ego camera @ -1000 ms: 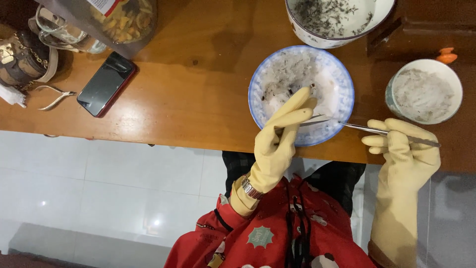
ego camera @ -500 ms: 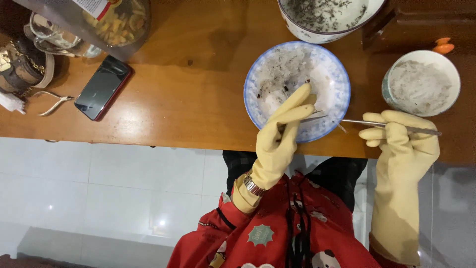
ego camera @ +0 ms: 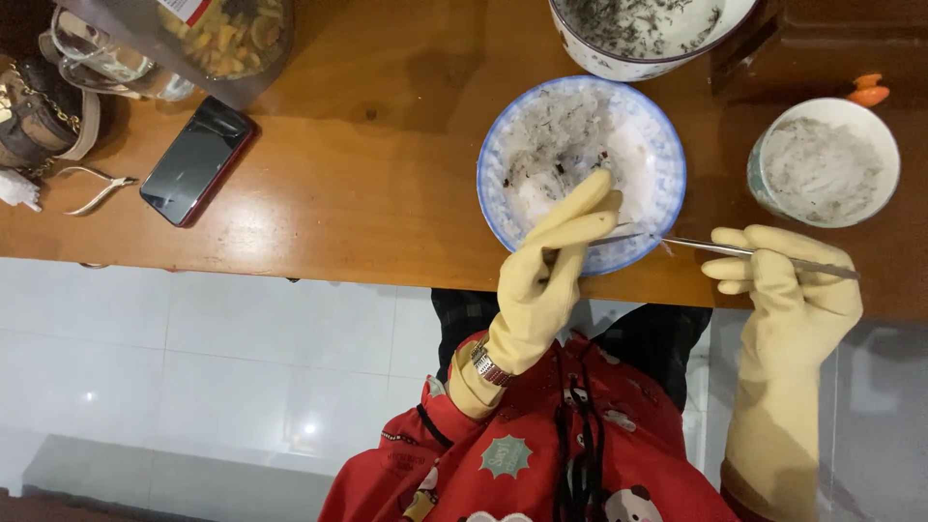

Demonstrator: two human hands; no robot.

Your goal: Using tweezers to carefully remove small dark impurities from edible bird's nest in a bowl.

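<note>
Clamped around the rear end of long metal tweezers (ego camera: 744, 251), the right hand (ego camera: 788, 300) in its yellow rubber glove holds the tool almost level, its shaft running leftward to tips that sit over the near rim of the blue-rimmed plate (ego camera: 667, 145). The left hand (ego camera: 556, 271), gloved the same, meets those tips: its thumb and forefinger are pressed together right at the point, though whatever they pinch is too small to make out. The other left fingers stretch out over the plate's pale, wet mass flecked with dark bits. A silver wristwatch (ego camera: 488, 367) shows at the left cuff. Just right of the plate stands a small cup (ego camera: 826, 169) filled with whitish strands; beyond the plate is a larger bowl (ego camera: 638, 29) of dark-speckled material. Well apart to the left on the wooden table (ego camera: 367, 184) lie a red-edged phone (ego camera: 198, 159) and nail clippers (ego camera: 97, 191).
</note>
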